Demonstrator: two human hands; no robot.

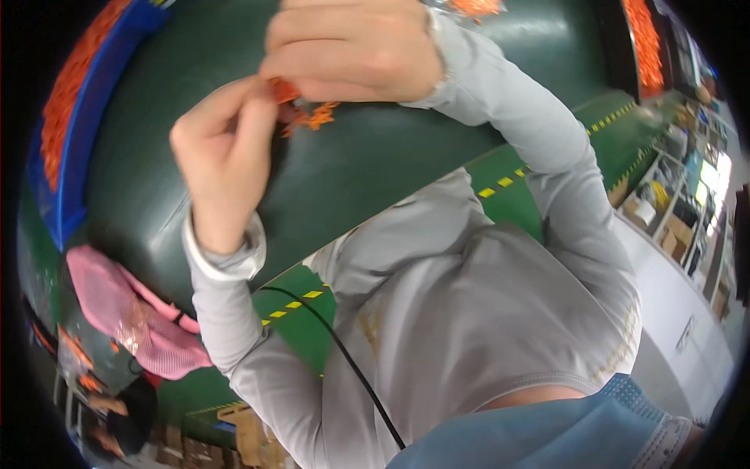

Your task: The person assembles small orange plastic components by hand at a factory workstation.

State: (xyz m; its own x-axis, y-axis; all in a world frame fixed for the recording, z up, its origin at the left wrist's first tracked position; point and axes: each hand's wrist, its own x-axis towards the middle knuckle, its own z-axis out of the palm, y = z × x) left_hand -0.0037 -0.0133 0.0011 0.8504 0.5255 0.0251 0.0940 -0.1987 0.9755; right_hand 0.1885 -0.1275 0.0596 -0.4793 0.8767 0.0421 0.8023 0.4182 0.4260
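Over the dark green tabletop [344, 172], my two hands meet. My left hand [223, 152] pinches a small orange piece [284, 91] between thumb and forefinger. My right hand [355, 51] is closed over the same spot, its fingers curled and hiding most of what lies between the hands. Just below the fingertips are several small, jagged orange pieces [316, 118]. They look like thin plastic parts, but their exact kind is too small to make out. Whether they hang from the fingers or rest on the table, I cannot tell.
A blue bin [105, 102] of orange pieces stands at the left, a black bin [617, 47] of them at the right. At the far edge lies a clear bag [476, 6] with orange pieces. A pink mesh item [133, 313] sits beside my left forearm. Another person [129, 414] is at lower left.
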